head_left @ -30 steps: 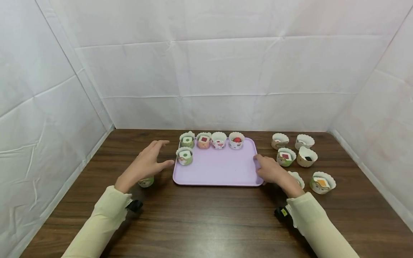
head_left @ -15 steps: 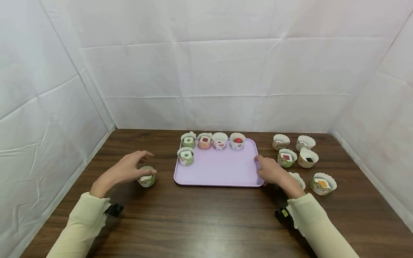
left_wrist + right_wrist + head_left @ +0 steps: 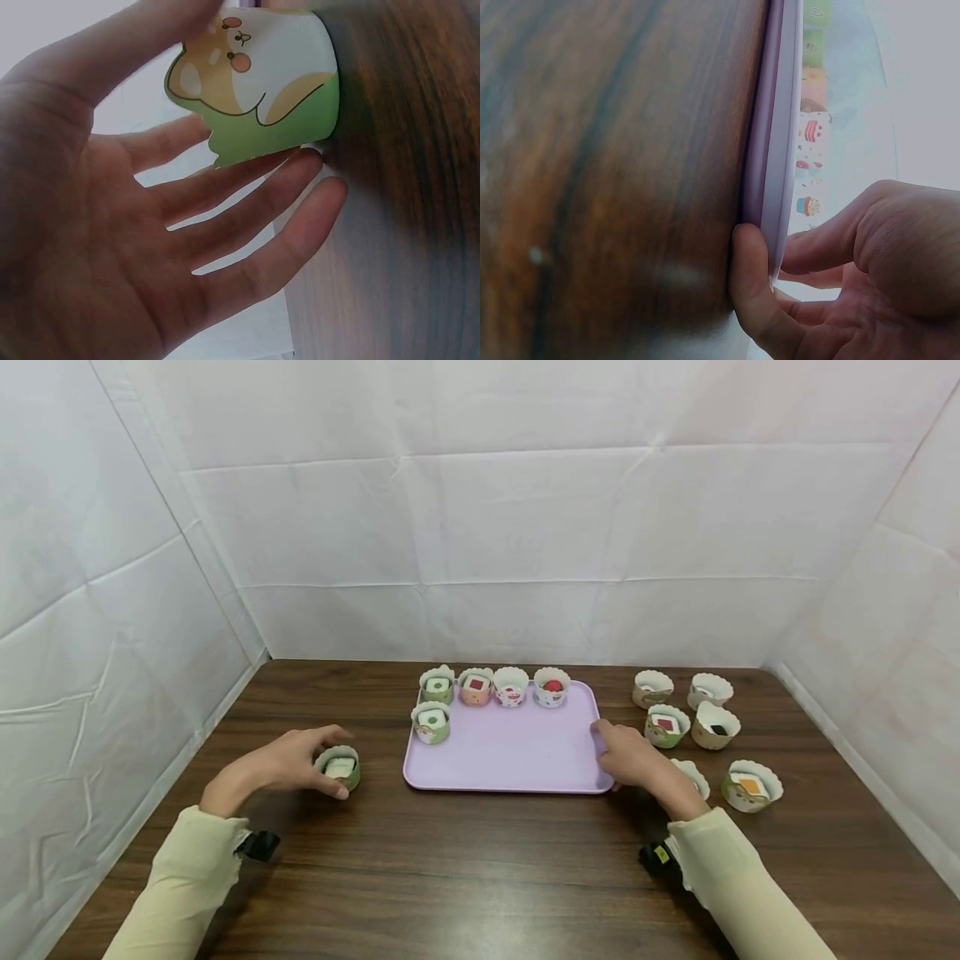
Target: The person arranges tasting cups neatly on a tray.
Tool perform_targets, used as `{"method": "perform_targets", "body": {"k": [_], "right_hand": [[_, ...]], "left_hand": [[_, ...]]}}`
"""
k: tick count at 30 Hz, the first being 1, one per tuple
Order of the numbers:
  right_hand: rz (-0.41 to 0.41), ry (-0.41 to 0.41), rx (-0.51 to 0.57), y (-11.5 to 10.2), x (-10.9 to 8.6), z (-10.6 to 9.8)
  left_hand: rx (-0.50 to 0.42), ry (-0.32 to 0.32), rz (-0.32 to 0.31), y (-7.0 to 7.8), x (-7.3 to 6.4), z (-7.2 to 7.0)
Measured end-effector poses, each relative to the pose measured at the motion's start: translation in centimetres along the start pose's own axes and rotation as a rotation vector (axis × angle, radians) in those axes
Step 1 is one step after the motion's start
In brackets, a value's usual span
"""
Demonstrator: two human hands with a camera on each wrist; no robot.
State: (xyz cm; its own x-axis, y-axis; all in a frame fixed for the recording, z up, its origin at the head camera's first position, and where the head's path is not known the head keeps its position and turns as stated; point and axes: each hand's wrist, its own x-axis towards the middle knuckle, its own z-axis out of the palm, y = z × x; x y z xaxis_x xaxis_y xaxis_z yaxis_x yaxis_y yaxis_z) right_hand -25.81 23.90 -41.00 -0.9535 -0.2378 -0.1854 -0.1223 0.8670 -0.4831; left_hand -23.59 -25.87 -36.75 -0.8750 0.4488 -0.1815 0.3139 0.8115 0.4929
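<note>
My left hand (image 3: 288, 760) is around a green paper baking cup (image 3: 337, 768) at the left of the table, thumb on the near side, fingers on the far side. In the left wrist view this cup (image 3: 277, 90) shows a cartoon animal face, and the spread fingers (image 3: 247, 277) are only slightly bent. Whether they press on the cup cannot be told. A white piece lies inside it. My right hand (image 3: 633, 756) pinches the right edge of a lilac tray (image 3: 517, 756). The right wrist view has thumb and fingers on either side of the tray's rim (image 3: 776, 165).
Along the tray's back stand several filled cups, among them one with a red piece (image 3: 552, 687); another green cup (image 3: 431, 723) is at its left edge. Several more cups, including one with an orange-topped piece (image 3: 750, 787), stand right of my right hand. White sheets (image 3: 517, 518) enclose the table.
My left hand has moved away from the tray, left and down, to the green cup, and its thumb has lowered beside it. The right hand stays on the tray's edge.
</note>
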Motion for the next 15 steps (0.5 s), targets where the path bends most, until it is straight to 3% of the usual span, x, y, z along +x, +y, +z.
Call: {"method": "perform_targets", "body": {"k": [15], "right_hand": [[0.000,0.001,0.004,0.05,-0.04,0.16]], "left_hand": [[-0.014,0.019,0.049,0.00,0.26,0.26]]}}
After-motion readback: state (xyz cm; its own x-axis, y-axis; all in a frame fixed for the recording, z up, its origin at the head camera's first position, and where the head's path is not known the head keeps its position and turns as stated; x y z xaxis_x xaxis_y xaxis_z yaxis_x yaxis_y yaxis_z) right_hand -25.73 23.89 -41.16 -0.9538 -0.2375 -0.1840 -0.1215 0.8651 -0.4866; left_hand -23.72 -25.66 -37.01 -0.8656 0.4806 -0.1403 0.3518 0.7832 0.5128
